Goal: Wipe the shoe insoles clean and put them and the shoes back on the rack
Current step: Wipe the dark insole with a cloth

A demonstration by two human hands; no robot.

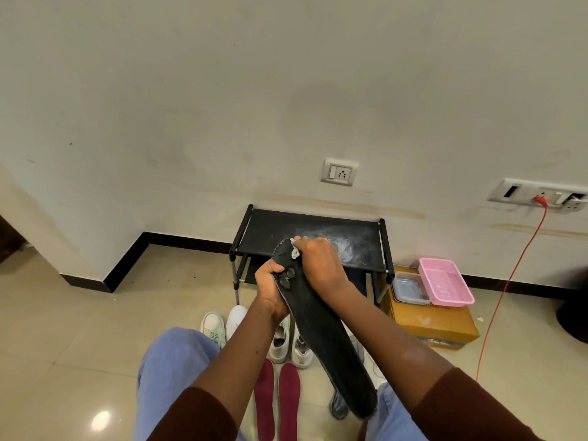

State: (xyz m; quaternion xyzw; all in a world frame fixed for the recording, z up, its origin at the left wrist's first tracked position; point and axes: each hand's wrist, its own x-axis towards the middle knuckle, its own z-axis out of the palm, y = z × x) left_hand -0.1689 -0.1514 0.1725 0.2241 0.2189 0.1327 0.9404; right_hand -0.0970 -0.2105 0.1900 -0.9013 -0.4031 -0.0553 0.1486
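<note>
Close by the knees, two red insoles lie flat on the floor, and a foot could step on them and make them dirty. The black insole is up in the air over them. Its near end hangs free, so it could flop or bend if the rubbing gets hard. The left hand has its fingers wrapped tight round the edge of the black insole near the far end. If that hold slips, the insole drops onto the white shoes below. The right hand is curled over a little pale wipe and presses it on the far tip. The wipe is small and could slide out. Behind, the black rack has white dust on top, which could dirty clean insoles again. Past it, a brown box carries a clear tub and a pink basket. I cannot tell what is inside them.
</note>
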